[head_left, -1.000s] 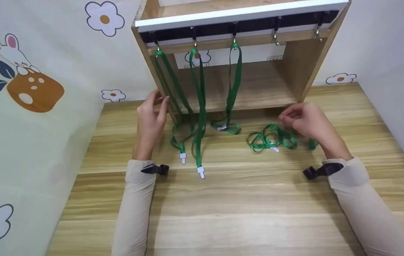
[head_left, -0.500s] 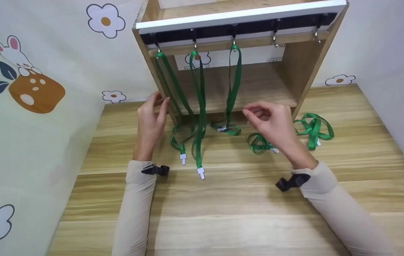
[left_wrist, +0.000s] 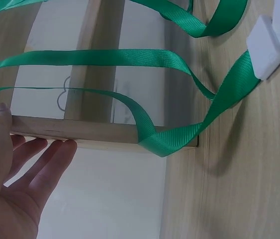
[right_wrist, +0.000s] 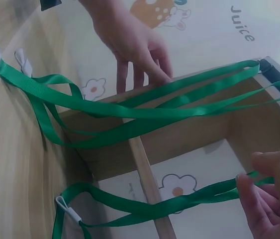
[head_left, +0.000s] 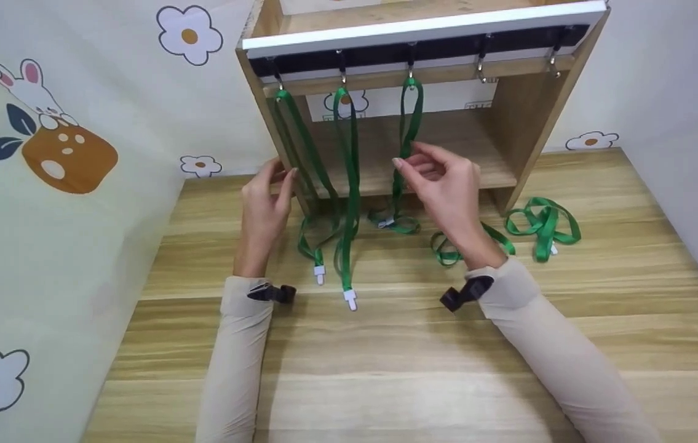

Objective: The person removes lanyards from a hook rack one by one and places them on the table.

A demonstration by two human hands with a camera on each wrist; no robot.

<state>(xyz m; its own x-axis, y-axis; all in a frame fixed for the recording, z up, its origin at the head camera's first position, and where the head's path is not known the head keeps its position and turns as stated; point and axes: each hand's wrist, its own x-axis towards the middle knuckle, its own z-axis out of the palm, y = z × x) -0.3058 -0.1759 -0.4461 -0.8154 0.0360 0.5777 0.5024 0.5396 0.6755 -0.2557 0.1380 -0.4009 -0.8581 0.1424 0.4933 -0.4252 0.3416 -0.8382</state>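
My left hand [head_left: 264, 203] holds the wooden rack [head_left: 536, 132] by its left side panel, thumb and fingers on opposite faces in the left wrist view. Green lanyards with white plastic clips hang from the rack's three left hooks: the first lanyard [head_left: 302, 132], the second lanyard [head_left: 352, 157] and the third lanyard [head_left: 416, 117]. My right hand [head_left: 450, 191] is at the third lanyard, thumb and forefinger apart and the other fingers loosely curled. Part of that strap is hidden behind the hand; no firm grip on it shows.
Two loose lanyards lie on the wooden table [head_left: 385, 381]: one coiled lanyard [head_left: 444, 252] partly under my right wrist, another coiled lanyard [head_left: 545, 224] farther right. The fourth hook [head_left: 481, 74] and fifth hook [head_left: 553, 67] carry nothing. A patterned wall [head_left: 139, 123] stands behind.
My right hand has moved left and up from beside the coiled lanyards on the right to the third hanging lanyard. The left hand stays on the side panel.
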